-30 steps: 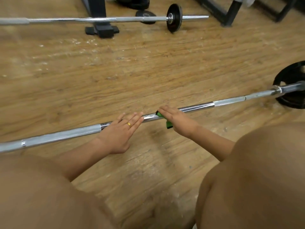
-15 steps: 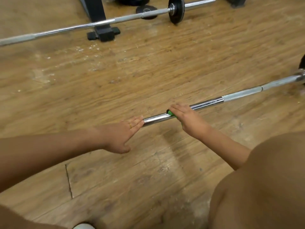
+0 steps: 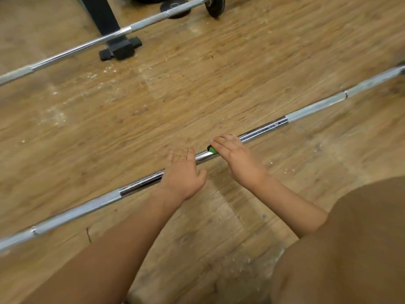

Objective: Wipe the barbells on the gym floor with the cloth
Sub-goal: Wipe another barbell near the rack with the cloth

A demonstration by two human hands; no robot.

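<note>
Green cloth [image 3: 213,149] on near barbell's [image 3: 263,130] shiny middle on the floor [image 3: 197,84], right hand [image 3: 236,154] curled round it. Left hand [image 3: 183,172] flat, fingers straight, resting on barbell. Mid-wipe, likely; next: slide cloth right toward the matte section.

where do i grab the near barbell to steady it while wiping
The chrome middle of the near barbell, left of the green cloth, from above: it lies low along the floor, so the left hand curls its fingers over the round top.
</note>
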